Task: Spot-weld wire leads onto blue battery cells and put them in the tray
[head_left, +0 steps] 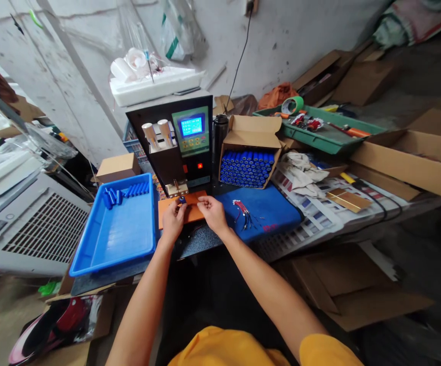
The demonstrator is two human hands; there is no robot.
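Observation:
My left hand (173, 219) is closed around a blue cylindrical battery cell (183, 200), just below the electrode tips (177, 189) of a black spot welder (155, 168). Over the right part of the orange board (194, 209), my right hand (213, 213) has its thumb and fingertips pinched together. Whatever those fingers hold, if anything, is too small to make out. To the right, a bunch of thin red and black wires with small white connectors (242, 209) lies on a blue pad (274, 208). The welder's display (192, 127) is lit.
A blue tray (114, 239) with several blue cells (136, 189) stands on the left. Behind the pad, an open cardboard box (254, 124) is packed with cells, beside a black bottle (219, 134). Further right are a green tray (335, 140), a white cloth (303, 173) and cardboard.

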